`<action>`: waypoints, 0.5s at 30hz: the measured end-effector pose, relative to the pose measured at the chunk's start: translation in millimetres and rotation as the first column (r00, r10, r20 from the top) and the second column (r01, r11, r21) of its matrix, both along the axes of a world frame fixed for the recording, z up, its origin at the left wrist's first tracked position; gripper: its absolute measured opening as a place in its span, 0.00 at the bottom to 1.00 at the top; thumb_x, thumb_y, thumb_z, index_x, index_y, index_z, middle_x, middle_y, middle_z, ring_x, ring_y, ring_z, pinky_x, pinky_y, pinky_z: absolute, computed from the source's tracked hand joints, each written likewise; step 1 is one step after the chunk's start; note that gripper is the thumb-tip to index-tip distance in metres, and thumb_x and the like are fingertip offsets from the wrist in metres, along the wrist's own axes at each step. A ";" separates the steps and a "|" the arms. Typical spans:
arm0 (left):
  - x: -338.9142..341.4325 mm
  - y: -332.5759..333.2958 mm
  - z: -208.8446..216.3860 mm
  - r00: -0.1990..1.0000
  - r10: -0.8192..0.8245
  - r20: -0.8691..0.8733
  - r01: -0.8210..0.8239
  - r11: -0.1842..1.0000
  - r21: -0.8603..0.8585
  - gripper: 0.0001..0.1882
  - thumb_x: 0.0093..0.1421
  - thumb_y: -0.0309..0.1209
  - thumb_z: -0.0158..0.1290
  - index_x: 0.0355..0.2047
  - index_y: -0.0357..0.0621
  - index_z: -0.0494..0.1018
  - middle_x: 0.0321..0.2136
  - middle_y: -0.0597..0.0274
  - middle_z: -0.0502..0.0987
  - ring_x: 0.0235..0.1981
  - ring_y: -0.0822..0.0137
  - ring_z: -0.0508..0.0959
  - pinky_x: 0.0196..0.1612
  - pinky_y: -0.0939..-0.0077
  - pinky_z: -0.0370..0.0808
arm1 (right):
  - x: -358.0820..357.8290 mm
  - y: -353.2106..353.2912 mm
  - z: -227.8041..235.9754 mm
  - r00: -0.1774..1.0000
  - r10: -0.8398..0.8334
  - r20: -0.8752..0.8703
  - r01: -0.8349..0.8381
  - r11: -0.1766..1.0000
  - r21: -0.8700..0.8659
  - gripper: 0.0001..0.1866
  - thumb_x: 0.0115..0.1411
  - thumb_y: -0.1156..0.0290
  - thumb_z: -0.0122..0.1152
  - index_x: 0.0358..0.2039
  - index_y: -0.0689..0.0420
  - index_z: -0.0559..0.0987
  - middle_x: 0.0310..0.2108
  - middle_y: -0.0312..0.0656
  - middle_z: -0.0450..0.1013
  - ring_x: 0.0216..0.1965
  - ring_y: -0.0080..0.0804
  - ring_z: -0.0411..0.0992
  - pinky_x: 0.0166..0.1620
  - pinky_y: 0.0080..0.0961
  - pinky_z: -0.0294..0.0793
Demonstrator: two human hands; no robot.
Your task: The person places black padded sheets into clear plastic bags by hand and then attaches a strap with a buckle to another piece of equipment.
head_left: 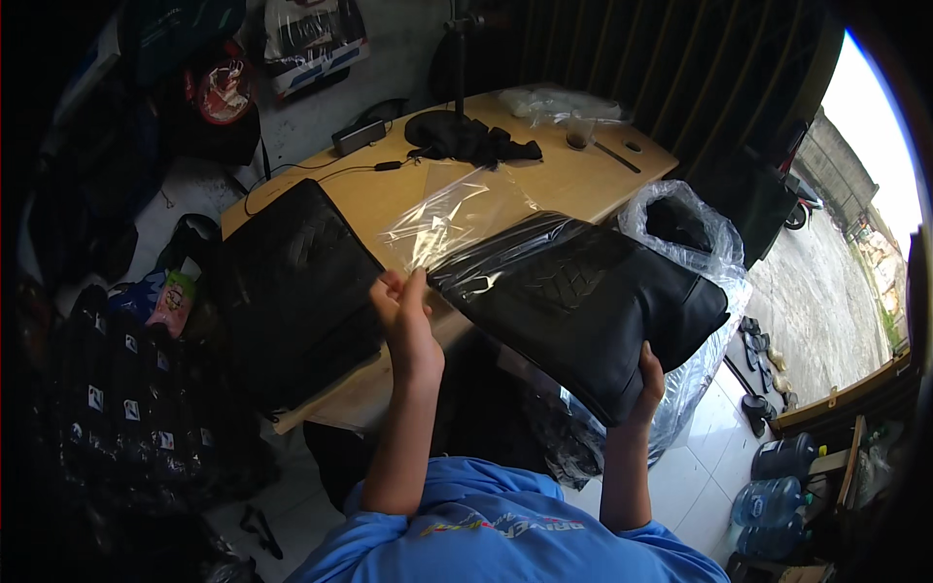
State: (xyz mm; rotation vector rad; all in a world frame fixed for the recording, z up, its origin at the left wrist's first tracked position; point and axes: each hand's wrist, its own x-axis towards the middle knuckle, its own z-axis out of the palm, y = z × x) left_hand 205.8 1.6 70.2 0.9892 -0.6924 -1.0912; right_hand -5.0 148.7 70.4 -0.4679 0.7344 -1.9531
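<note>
A flat black leather-like piece (578, 301) with an embossed angular pattern is held up over the table's front edge, tilted. My right hand (645, 389) grips its near right edge, with the thumb on top and the fingers hidden beneath. A transparent plastic sleeve (442, 219) covers the piece's left end and extends past it over the tabletop. My left hand (406, 325) pinches the sleeve's near edge beside the piece's left corner. Left of that hand, a similar black piece (292, 291) lies on the wooden table (583, 189).
A large transparent plastic bag (724, 238) with dark contents stands right of the table. Farther back are a bunched black cloth (466, 141), a small black box (359, 137), a cup (579, 133) and plastic wrap (559, 104). Packed dark bundles (146, 408) fill the left; water jugs (770, 502) stand lower right.
</note>
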 end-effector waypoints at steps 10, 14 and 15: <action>-38.3 -17.4 -35.5 0.435 -0.497 -0.751 0.690 0.720 -0.077 0.10 0.61 0.30 0.48 0.39 0.37 0.70 0.35 0.55 0.77 0.38 0.61 0.78 0.41 0.67 0.77 | -14.6 39.8 -26.7 0.970 -0.223 -0.096 0.231 0.969 0.087 0.22 0.59 0.61 0.49 0.46 0.66 0.72 0.41 0.49 0.73 0.42 0.36 0.74 0.49 0.31 0.73; -59.4 -9.0 -39.6 0.468 -0.456 -0.757 0.715 0.699 0.021 0.08 0.59 0.24 0.49 0.38 0.33 0.69 0.33 0.52 0.75 0.34 0.60 0.78 0.38 0.68 0.79 | -4.8 44.8 -33.7 0.900 -0.343 -0.267 0.369 0.928 0.052 0.20 0.57 0.65 0.54 0.46 0.65 0.72 0.41 0.47 0.73 0.42 0.36 0.73 0.49 0.30 0.73; -64.3 -4.8 -39.7 0.496 -0.466 -0.733 0.717 0.696 0.042 0.08 0.59 0.24 0.49 0.39 0.33 0.70 0.34 0.51 0.76 0.34 0.60 0.79 0.38 0.68 0.79 | 0.6 43.5 -31.3 0.902 -0.344 -0.263 0.371 0.927 0.060 0.20 0.57 0.65 0.54 0.46 0.65 0.72 0.41 0.47 0.73 0.42 0.36 0.73 0.49 0.30 0.73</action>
